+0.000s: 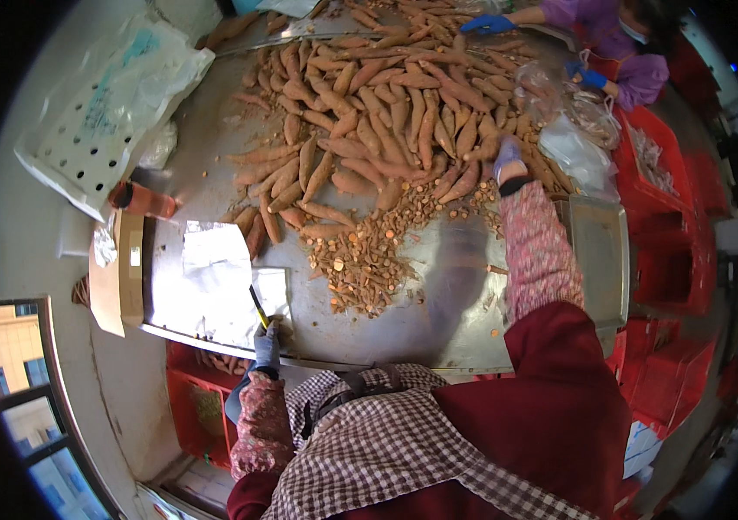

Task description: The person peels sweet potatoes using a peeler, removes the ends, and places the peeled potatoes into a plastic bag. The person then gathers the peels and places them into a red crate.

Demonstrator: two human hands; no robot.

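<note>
My left hand [267, 344], in a grey glove, is closed around a knife [259, 307] with a dark blade and a yellow part, at the near left edge of the metal table [369, 338]. My right hand [509, 156], in a pale purple glove, reaches to the right side of a large pile of sweet potatoes [382, 123]; it touches them, but whether its fingers hold one cannot be made out. Small cut-off sweet potato ends [369, 273] lie heaped on the table between my hands, in front of the pile.
A co-worker's blue-gloved hand [487, 25] is at the pile's far right. Clear plastic bags [577, 153] and a metal tray [598, 260] lie at right, beside red crates [665, 260]. A cardboard box [123, 273], an orange-red bottle [148, 199] and a white perforated crate [89, 156] are at left.
</note>
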